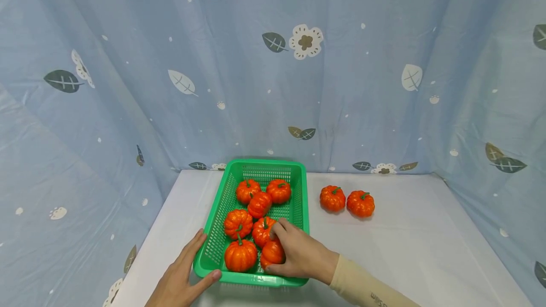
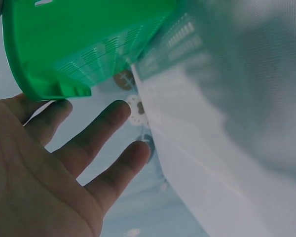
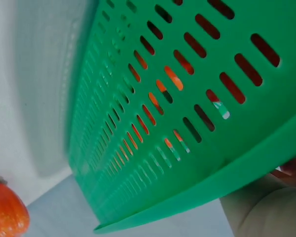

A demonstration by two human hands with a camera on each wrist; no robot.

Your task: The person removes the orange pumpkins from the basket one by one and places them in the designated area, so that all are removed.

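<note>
Seven pumpkins in basket; right hand grips one, left hand straight-fingered at rim.

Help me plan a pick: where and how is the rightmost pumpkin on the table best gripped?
Probably across its ribbed sides, front to back, with the right hand coming from above: the rightmost pumpkin is squat and rounded, stem upward, and the neighbouring pumpkin sits close on its left. The thin stem offers less to hold.

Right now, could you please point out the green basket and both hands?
Green basket (image 1: 268, 161), head view: far rim.
Left hand (image 1: 181, 273), head view: back of hand.
Right hand (image 1: 300, 252), head view: back of hand.
</note>
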